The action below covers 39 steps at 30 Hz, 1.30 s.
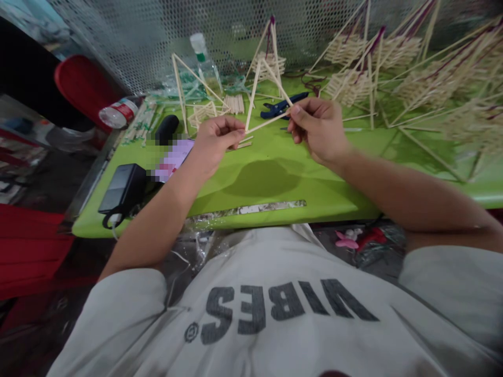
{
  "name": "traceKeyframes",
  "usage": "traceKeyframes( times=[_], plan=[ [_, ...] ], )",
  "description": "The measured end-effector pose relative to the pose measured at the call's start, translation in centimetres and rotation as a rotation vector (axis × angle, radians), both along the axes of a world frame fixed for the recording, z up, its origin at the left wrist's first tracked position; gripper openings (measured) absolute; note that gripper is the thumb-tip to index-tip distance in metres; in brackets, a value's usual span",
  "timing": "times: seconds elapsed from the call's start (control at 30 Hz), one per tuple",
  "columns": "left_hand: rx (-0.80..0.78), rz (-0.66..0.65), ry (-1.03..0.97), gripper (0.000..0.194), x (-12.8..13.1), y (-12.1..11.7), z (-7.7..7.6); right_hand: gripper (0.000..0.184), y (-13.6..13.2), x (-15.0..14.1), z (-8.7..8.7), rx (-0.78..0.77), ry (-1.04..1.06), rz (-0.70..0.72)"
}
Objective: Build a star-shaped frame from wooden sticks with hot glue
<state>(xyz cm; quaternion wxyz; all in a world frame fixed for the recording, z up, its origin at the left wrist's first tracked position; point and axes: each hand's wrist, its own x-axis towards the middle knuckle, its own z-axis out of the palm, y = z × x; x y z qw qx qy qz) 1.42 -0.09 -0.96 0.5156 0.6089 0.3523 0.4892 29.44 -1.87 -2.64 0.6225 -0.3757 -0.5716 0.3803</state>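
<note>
A triangle of thin wooden sticks (253, 97) is held up above the green table between my two hands. My left hand (220, 139) pinches its lower left corner. At the lower right corner, the fingers of my right hand (316, 125) are closed on the frame. The triangle's peak points away from me. A few loose sticks (244, 145) lie beside my left fingertips. Behind my left hand, another stick frame (178, 86) stands over a small stack of crossed sticks (202, 112). Dark blue pliers (281, 107) rest on the table just behind my right hand.
Several finished-looking stick structures with purple cord (349, 86) crowd the right side. A clear bottle (206, 63) stands at the back, near a bundle of short sticks (234, 103). A black power bank (123, 187) and a phone (175, 159) lie left on the green table (267, 180).
</note>
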Motion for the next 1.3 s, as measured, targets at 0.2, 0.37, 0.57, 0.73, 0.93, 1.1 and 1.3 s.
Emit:
traceKeyframes(
  times=[0.2, 0.37, 0.57, 0.73, 0.93, 1.1, 1.3],
  plan=[
    [-0.04, 0.006, 0.018, 0.033, -0.3, -0.4, 0.4, 0.058, -0.3, -0.3, 0.2, 0.015, 0.012, -0.006],
    [-0.014, -0.046, 0.013, 0.033, -0.1, -1.0, 0.5, 0.057, -0.5, -0.4, 0.3, 0.016, 0.03, -0.002],
    [0.011, -0.08, 0.013, 0.032, 0.1, -1.0, 0.2, 0.051, -0.8, -0.6, 0.3, 0.005, 0.014, -0.045],
    [-0.032, -0.06, 0.024, 0.03, 0.2, -1.0, 0.3, 0.053, -1.1, -0.9, 0.3, 0.039, 0.02, -0.052],
    [-0.065, -0.085, -0.022, 0.02, 0.1, -0.8, 0.2, 0.054, -1.5, -1.0, 0.6, 0.037, -0.007, -0.076],
    [-0.078, -0.044, 0.02, 0.016, 0.0, -0.7, 0.2, 0.052, -1.9, -1.1, 0.6, 0.028, -0.03, -0.097],
    [-0.065, -0.071, 0.016, 0.019, -0.1, -0.7, 0.2, 0.048, -2.0, -0.9, 0.3, 0.009, -0.036, -0.064]
  ],
)
